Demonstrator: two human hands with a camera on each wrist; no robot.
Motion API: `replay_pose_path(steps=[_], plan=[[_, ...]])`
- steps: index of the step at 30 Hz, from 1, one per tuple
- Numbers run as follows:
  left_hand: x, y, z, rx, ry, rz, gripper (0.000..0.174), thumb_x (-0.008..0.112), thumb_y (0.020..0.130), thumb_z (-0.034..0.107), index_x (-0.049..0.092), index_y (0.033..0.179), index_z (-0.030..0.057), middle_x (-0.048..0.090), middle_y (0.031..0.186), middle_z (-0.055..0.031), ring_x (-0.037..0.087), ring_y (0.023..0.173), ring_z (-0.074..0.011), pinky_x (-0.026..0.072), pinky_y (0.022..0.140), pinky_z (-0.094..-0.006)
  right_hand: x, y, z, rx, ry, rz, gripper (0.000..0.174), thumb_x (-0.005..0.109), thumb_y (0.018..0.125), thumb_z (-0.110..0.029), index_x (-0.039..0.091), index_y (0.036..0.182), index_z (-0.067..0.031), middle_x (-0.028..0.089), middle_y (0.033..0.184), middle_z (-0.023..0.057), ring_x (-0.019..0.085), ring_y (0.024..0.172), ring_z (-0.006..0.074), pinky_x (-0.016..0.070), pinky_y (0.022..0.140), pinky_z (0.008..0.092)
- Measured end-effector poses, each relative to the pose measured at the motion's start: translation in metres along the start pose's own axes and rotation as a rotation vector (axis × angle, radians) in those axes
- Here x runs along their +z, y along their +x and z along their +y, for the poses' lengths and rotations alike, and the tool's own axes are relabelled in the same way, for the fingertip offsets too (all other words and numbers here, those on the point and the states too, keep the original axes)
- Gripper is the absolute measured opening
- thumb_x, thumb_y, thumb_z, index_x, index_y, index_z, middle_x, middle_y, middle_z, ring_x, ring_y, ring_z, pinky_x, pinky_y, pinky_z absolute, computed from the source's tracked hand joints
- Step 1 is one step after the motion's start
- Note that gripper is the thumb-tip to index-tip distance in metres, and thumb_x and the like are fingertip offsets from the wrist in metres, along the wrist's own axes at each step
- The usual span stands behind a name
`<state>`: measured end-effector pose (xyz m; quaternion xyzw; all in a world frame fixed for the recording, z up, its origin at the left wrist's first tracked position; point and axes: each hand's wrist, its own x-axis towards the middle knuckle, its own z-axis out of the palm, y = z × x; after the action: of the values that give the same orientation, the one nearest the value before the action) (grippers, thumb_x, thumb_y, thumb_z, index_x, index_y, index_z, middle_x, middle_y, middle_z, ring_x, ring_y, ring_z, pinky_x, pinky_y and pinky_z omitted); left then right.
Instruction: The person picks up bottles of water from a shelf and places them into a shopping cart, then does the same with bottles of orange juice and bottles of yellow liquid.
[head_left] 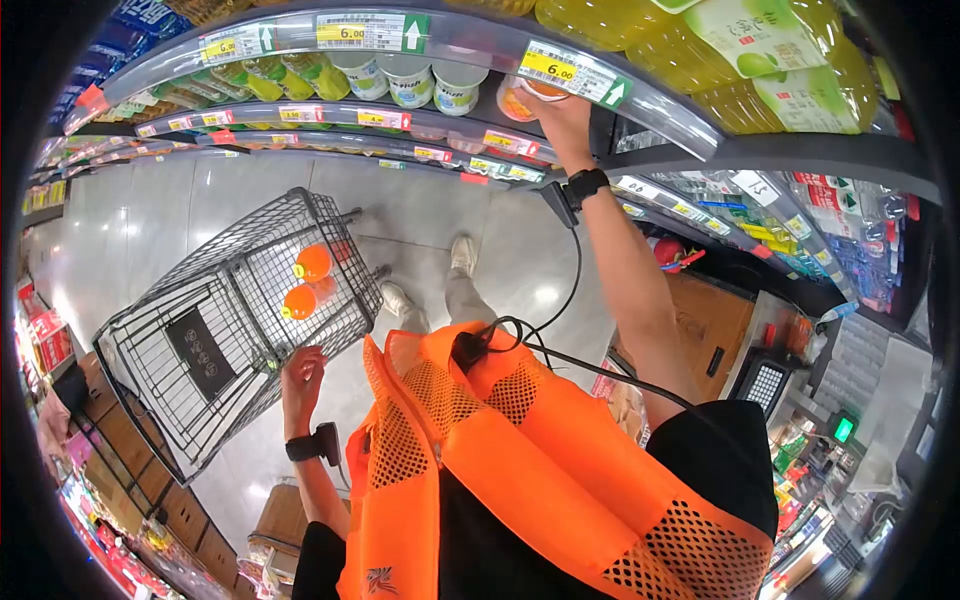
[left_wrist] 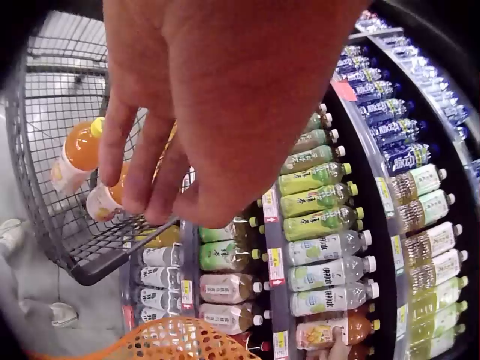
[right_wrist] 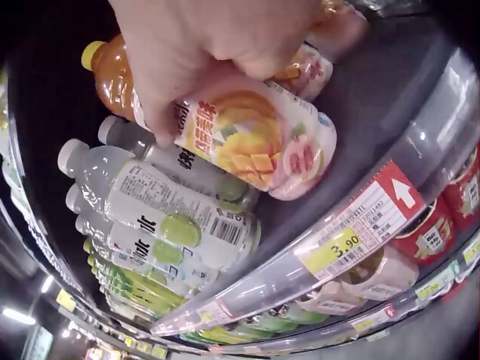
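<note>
In the right wrist view my right hand (right_wrist: pixel 217 37) grips an orange juice drink bottle (right_wrist: pixel 247 139) from above, thumb on its near side. The bottle has a yellow cap and a fruit label, and lies tilted at the shelf; part of another such bottle (right_wrist: pixel 311 71) shows behind it. Clear bottles with lime labels (right_wrist: pixel 161 206) stand beside it. In the head view the right hand (head_left: pixel 567 128) reaches in under the upper shelf edge. My left hand (head_left: pixel 303 382) hangs beside the shopping cart (head_left: pixel 225 262), fingers loosely bent and holding nothing. Two orange drink bottles (head_left: pixel 313 262) lie in the cart.
Price-tag rails (head_left: pixel 370 32) run along the shelf edges, with large yellow-green bottles (head_left: pixel 690 60) above. A cable (head_left: pixel 575 280) trails from the right wrist. Below the right arm stands a wooden cabinet (head_left: pixel 700 325). Grey tiled floor (head_left: pixel 430 210) lies between cart and shelves.
</note>
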<state>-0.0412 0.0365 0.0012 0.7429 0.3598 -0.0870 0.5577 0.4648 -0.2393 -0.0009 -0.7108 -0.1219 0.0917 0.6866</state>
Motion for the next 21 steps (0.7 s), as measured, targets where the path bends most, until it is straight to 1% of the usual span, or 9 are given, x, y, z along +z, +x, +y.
replay_pose_path(steps=[3,8,11,12,15,17,19,20,21], plan=[[0.006,0.019,-0.022,-0.031,0.041,0.021,0.02,0.06,0.095,0.01,0.063,0.111,-0.0026,0.068,0.097,-0.007,0.066,0.092,-0.0161,0.0519,0.081,-0.0292,0.006,0.009,0.011,0.035,-0.081,-0.12,0.041,0.082,0.081,-0.013,0.068,0.116,0.002,0.071,0.115,0.0094,0.068,0.102,0.0143,0.0511,0.091,0.0278],[0.008,0.052,-0.044,-0.04,0.025,0.081,0.028,0.06,0.092,0.013,0.063,0.114,-0.0028,0.068,0.102,-0.0085,0.065,0.094,-0.0175,0.0524,0.078,-0.0304,0.018,0.008,0.005,-0.05,-0.196,-0.085,0.044,0.084,0.079,-0.02,0.069,0.115,0.0003,0.073,0.114,0.0084,0.068,0.104,0.0152,0.0518,0.091,0.0292],[-0.004,0.077,-0.088,0.061,0.22,0.223,0.03,0.063,0.089,0.005,0.063,0.118,0.0006,0.066,0.107,-0.0083,0.063,0.101,-0.0181,0.0526,0.082,-0.0316,0.019,0.008,0.003,-0.029,-0.158,-0.097,0.044,0.084,0.079,-0.02,0.069,0.115,0.0002,0.073,0.113,0.0085,0.069,0.103,0.0157,0.052,0.09,0.0291],[-0.005,0.086,-0.112,0.091,0.107,0.317,0.034,0.065,0.088,0.002,0.062,0.121,0.0029,0.063,0.115,-0.0087,0.06,0.107,-0.0184,0.0526,0.083,-0.0326,0.019,0.01,0.006,-0.055,-0.144,-0.101,0.043,0.085,0.077,-0.019,0.07,0.113,0.001,0.073,0.113,0.0097,0.069,0.102,0.0162,0.0523,0.09,0.0295],[-0.014,0.101,-0.099,0.088,0.528,0.425,0.056,0.075,0.08,0.009,0.055,0.133,0.01,0.055,0.123,-0.0161,0.052,0.12,-0.0336,0.0435,0.099,-0.0472,0.022,0.008,0.005,-0.092,-0.08,-0.071,0.043,0.086,0.076,-0.017,0.07,0.111,0.0019,0.072,0.112,0.011,0.069,0.102,0.0164,0.0523,0.09,0.0299],[-0.009,0.108,-0.091,-0.006,0.547,0.439,0.069,0.077,0.077,0.01,0.05,0.141,0.0135,0.05,0.127,-0.0217,0.045,0.126,-0.0385,0.04,0.105,-0.0486,0.018,0.012,0.009,-0.095,-0.163,-0.071,0.054,0.087,0.074,-0.013,0.06,0.119,0.0017,0.07,0.114,0.0119,0.067,0.105,0.017,0.0525,0.091,0.0311],[-0.011,0.122,-0.137,0.148,0.591,0.382,0.081,0.079,0.074,0.01,0.044,0.146,0.0189,0.044,0.134,-0.0237,0.043,0.129,-0.041,0.039,0.108,-0.0476,0.021,0.007,0.011,-0.159,-0.21,-0.037,0.063,0.087,0.074,-0.011,0.052,0.125,0.0013,0.068,0.115,0.0119,0.067,0.105,0.0181,0.0528,0.091,0.0321],[-0.014,0.129,-0.164,0.113,0.461,0.274,0.081,0.08,0.072,0.008,0.046,0.145,0.0203,0.043,0.135,-0.0238,0.041,0.131,-0.0417,0.0398,0.108,-0.0469,0.017,0.008,0.025,-0.174,-0.031,-0.099,0.074,0.087,0.073,-0.009,0.041,0.131,0.0013,0.06,0.126,0.0136,0.062,0.112,0.0206,0.0496,0.097,0.0344],[-0.008,0.13,-0.177,0.063,0.519,0.293,0.078,0.08,0.072,0.006,0.049,0.142,0.0199,0.043,0.135,-0.0229,0.042,0.13,-0.0423,0.0413,0.107,-0.0461,0.019,-0.002,0.033,-0.267,-0.059,0.002,0.078,0.086,0.075,-0.008,0.037,0.135,0.0016,0.048,0.138,0.017,0.052,0.125,0.0226,0.0432,0.106,0.0382]])
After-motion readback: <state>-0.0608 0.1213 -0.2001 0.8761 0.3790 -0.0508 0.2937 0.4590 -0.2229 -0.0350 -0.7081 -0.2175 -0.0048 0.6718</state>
